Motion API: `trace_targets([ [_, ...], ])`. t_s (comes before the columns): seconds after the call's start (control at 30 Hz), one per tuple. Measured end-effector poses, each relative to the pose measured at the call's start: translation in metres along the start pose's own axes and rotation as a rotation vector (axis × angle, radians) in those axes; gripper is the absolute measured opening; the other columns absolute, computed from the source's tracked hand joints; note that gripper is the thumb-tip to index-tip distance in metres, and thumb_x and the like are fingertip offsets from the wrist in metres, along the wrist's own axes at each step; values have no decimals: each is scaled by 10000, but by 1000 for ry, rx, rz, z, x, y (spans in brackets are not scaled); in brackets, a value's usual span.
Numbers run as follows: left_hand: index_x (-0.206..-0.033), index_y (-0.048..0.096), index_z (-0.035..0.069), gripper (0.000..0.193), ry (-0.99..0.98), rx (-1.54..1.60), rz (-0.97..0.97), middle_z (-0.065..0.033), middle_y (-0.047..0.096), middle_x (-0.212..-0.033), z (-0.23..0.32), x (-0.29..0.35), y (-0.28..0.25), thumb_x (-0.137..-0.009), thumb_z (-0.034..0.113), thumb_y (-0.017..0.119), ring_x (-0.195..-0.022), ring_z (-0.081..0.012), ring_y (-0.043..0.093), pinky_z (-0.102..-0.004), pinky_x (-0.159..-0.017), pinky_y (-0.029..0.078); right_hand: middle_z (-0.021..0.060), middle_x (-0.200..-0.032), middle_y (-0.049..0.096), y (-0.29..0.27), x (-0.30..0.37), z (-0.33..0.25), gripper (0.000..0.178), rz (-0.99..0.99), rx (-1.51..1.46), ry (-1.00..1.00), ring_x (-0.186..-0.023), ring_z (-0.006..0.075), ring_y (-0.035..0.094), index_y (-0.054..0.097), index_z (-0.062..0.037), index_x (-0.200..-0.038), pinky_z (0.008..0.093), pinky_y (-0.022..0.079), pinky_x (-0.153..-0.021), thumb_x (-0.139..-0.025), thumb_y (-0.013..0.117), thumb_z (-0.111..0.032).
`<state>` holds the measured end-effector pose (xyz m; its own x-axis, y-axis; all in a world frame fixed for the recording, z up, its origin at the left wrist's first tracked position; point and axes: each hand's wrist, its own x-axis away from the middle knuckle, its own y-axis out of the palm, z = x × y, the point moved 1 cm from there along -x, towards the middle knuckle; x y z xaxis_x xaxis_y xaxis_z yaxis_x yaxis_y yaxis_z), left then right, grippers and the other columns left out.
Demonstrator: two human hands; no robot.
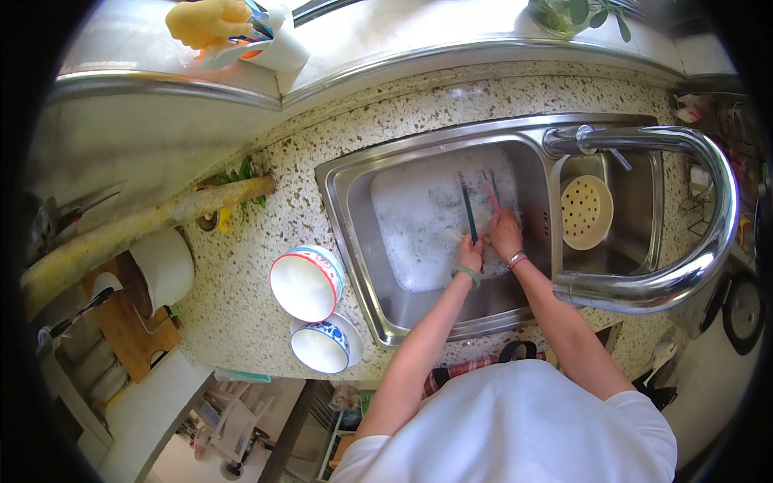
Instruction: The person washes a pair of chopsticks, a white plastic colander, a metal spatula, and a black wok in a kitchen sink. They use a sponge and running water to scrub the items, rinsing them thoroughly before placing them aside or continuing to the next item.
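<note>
White shirt [515,427], 6 o'clock | left hand [469,256] gripped dark stick [468,208], right hand [506,233] pink stick [493,196] | suds [411,221] beneath likely caught drips

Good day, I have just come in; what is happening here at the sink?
A person is working over foamy water in the larger basin. The left hand holds a slim dark stick, and the right hand holds a slim pink stick. Bowls stand on the counter to the left, and a cream perforated container sits in the smaller basin.
</note>
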<state>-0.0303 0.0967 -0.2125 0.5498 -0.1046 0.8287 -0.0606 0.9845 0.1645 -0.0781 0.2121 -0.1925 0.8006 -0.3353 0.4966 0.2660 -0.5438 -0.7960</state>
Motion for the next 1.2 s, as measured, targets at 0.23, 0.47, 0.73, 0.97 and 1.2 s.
trace_targets([
  [0.23,-1190,549,101,223,257,7,-82,-3,603,-831,0,23,4,-982,179,530,-732,-86,573,-235,-624,471,113,-910,701,-37,40,-24,225,-221,-705,78,-835,213,665,560,11,-1074,336,519,-748,-975,493,-180],
  [0.47,-1137,506,104,284,-48,183,-292,-73,618,-826,65,91,-9,-1002,350,463,-621,-179,633,-329,-566,573,47,-916,670,-70,64,-49,196,-673,-1263,286,-741,134,611,616,-62,-1049,271,514,-652,-972,538,-224],
  [0.73,-1106,514,75,399,-87,216,-451,-48,579,-853,90,124,-36,-1001,448,417,-698,-164,602,-357,-663,557,14,-891,615,-87,88,-76,241,-725,-1323,83,-754,116,587,561,-51,-1130,293,492,-736,-960,564,-222],
  [0.97,-1258,490,16,517,-102,357,-500,-168,598,-1150,78,130,-60,-1003,456,392,-926,-258,626,-418,-866,511,58,-724,591,-81,86,-55,358,-230,-824,-186,-659,176,552,575,-16,-857,327,442,-630,-942,560,-364],
  [1.2,-1285,505,79,516,-174,638,-346,-73,589,-1234,39,108,-43,-1009,481,336,-1130,-255,559,-419,-950,456,177,-719,597,-64,120,-56,309,150,-756,-246,-615,372,575,522,-1,-875,446,455,-589,-942,550,-300],
])
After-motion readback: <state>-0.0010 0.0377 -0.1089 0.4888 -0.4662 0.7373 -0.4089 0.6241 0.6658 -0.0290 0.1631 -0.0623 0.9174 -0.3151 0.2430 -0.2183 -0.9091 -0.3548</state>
